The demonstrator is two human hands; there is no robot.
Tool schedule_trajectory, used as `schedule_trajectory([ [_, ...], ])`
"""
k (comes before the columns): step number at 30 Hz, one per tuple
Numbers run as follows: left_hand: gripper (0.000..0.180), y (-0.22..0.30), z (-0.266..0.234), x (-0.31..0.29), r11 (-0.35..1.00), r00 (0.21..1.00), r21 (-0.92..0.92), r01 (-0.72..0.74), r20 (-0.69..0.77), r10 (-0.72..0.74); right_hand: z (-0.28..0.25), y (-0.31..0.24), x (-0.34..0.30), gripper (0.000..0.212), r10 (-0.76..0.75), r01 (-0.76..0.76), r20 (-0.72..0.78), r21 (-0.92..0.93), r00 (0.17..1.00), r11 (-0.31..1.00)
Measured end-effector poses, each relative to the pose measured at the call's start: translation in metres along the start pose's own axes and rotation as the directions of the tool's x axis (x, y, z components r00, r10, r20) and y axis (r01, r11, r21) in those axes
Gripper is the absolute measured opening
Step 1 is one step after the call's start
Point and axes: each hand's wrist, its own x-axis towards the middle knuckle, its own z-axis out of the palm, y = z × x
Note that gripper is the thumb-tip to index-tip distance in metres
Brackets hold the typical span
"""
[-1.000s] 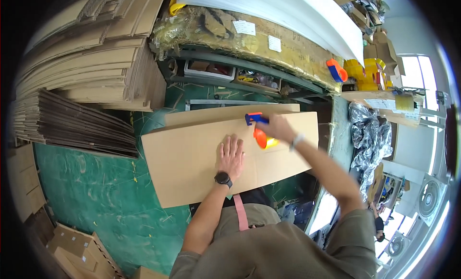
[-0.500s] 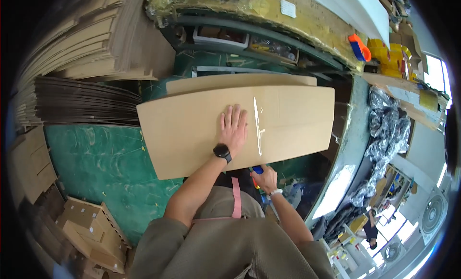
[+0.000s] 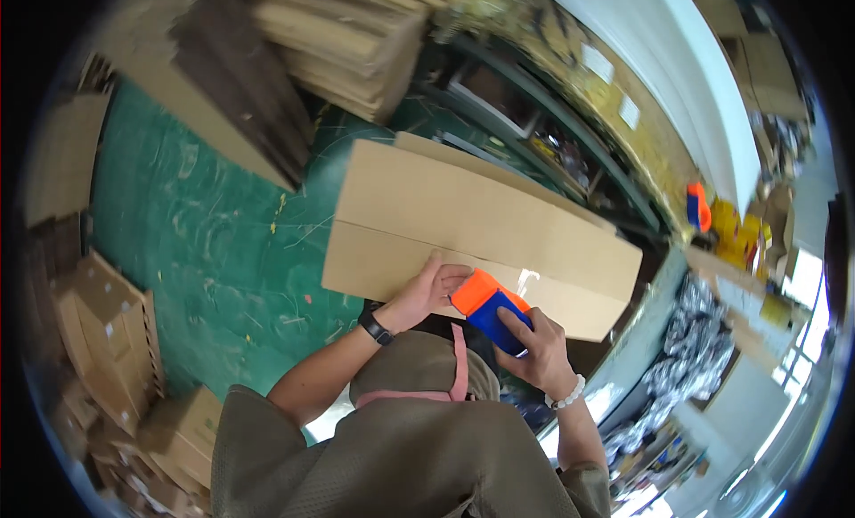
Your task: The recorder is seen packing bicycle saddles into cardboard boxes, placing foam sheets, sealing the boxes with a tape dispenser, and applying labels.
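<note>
Now back at the near edge of the flat cardboard box, centre frame, after the tape run up its seam. Right hand closed around orange-and-blue tape dispenser, low centre; left hand pressing tape end on box edge, fingers curled. Around: green table mat at left, cardboard stacks upper left, small boxes lower left, silver bags right.

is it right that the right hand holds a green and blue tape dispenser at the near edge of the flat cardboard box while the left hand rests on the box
Not quite: the tape dispenser is orange and blue, not green, as the head view shows. The right hand does hold it at the cardboard box's near edge, with the left hand on the box.
</note>
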Motion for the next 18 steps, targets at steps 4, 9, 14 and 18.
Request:
schedule_trajectory([
  [4, 0.033, 0.037, -0.016, -0.04, 0.979, 0.995, -0.182, -0.087, -0.058, 0.078, 0.022, -0.013, 0.046, 0.067, -0.305, 0.306, 0.048, -0.035, 0.951, 0.951],
  [9, 0.023, 0.054, -0.075, -0.063, 0.885, 0.877, 0.337, -0.321, -0.247, 0.412, 0.059, -0.022, 0.087, 0.068, -0.419, 0.429, 0.17, -0.025, 0.892, 0.903],
  [14, 0.023, 0.097, -0.203, -0.06, 0.853, 0.634, 0.401, -0.335, -0.574, 0.519, 0.101, -0.047, 0.154, 0.066, -0.327, 0.378, 0.267, -0.169, 0.906, 0.91],
  [18, 0.031, 0.053, -0.272, -0.006, 0.925, 0.667, 0.31, -0.22, -0.644, 0.375, 0.141, -0.058, 0.191, 0.065, -0.269, 0.367, 0.348, -0.257, 0.898, 0.894],
])
